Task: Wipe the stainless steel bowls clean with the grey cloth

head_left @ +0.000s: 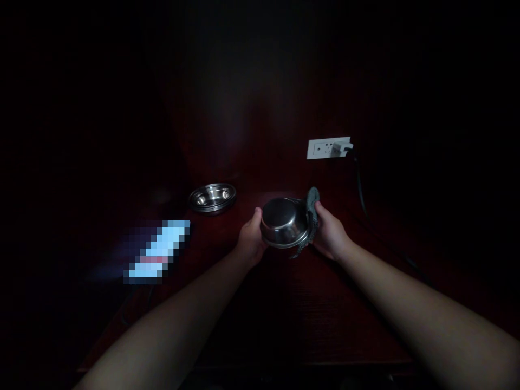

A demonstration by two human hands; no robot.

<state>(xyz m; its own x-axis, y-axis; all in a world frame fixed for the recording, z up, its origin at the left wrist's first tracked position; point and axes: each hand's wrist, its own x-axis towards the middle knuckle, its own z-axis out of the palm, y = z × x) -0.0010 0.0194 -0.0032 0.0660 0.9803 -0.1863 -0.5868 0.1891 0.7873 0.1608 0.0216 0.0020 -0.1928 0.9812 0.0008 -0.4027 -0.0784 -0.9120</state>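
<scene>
A shiny metal bowl [283,219] is held up between my two hands, tilted so that its underside faces me. My left hand [251,238] grips the bowl's left rim, thumb on top and the other fingers mostly hidden behind it. On the opposite side, my right hand [330,230] is closed on a grey-green cloth [312,211], pressing it against the bowl's right edge. Farther back to the left, a small stack of metal bowls [213,197] sits upright on the dark red table [309,303].
A blurred-out lit screen [160,252] lies on the left of the table. At the back right, a white wall socket [328,148] has a plug in it, and a dark cable [360,187] runs down to the right. The surroundings are very dark.
</scene>
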